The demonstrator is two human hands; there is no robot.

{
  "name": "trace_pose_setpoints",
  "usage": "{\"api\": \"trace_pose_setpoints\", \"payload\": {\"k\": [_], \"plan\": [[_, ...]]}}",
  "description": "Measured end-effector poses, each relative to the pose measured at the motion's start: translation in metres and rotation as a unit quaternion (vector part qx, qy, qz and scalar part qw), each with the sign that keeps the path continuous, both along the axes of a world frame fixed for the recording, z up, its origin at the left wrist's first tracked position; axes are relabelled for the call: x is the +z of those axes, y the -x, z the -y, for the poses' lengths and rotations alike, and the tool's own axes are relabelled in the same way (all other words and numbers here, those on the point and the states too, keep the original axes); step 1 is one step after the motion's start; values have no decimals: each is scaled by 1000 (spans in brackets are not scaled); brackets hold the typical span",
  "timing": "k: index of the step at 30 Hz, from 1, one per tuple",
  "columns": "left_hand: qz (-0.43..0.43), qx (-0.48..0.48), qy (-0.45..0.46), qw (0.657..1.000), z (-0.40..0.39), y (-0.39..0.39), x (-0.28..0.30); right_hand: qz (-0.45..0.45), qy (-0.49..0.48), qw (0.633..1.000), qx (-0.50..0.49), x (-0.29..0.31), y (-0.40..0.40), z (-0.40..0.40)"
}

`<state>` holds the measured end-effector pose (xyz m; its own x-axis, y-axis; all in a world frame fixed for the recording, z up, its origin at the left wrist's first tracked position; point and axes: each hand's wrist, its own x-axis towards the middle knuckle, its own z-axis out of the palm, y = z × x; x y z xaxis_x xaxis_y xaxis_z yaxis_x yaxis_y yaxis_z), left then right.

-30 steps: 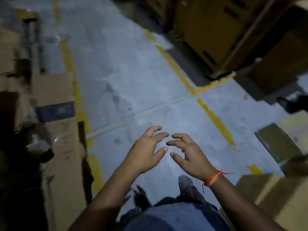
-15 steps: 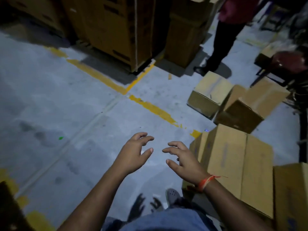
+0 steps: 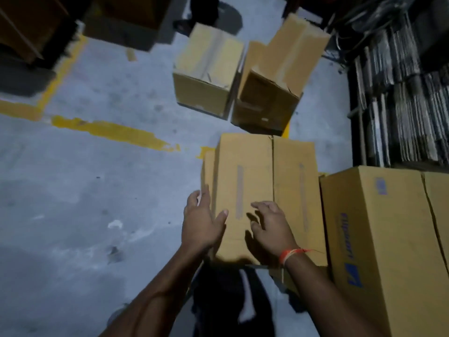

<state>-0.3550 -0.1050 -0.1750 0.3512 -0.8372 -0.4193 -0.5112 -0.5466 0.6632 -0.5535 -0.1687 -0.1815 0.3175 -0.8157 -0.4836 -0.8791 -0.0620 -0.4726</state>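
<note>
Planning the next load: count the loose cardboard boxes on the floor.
4. The near box at the left hand and right hand, the blue-printed box to its right, the far box ahead, the tilted box beside that. Another may hide behind it; dark stacks top left excluded.

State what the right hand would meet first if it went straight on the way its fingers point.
Probably the top of the box beneath it. The right hand casts a shadow on the cardboard, so it seems just short of touching; depth is unclear.

The right hand point(image 3: 272, 227) covers part of the carton point(image 3: 243, 166); the printed box point(image 3: 388, 239) runs off the right edge, lettering blurred.
</note>
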Motion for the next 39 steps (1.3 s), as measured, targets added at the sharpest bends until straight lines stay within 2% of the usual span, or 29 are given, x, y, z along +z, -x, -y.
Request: {"api": "trace_pose_setpoints", "payload": {"k": [3,7,13,18,24,28,33,39], "plan": [[21,9,-54,998,46,54,-67,-62,29,996,-56,-55,41,29],[103,26,-149,983,76,103,-129,-128,45,988,-78,-105,87,56],[135,38,-139,980,71,96,-160,-157,60,983,-74,-136,130,67],[114,47,-109,986,71,92,-154,-124,45,975,-179,-131,140,72],[80,66,-96,990,65,69,-145,-97,60,974,-198,-114,133,69],[76,83,-98,989,47,46,-128,-95,92,975,-177,-95,106,51],[24,148,-72,986,-3,4,-94,-104,132,978,-125,-47,48,44],[96,207,-30,973,-54,-65,-26,-77,154,982,-73,29,-22,3]]}}
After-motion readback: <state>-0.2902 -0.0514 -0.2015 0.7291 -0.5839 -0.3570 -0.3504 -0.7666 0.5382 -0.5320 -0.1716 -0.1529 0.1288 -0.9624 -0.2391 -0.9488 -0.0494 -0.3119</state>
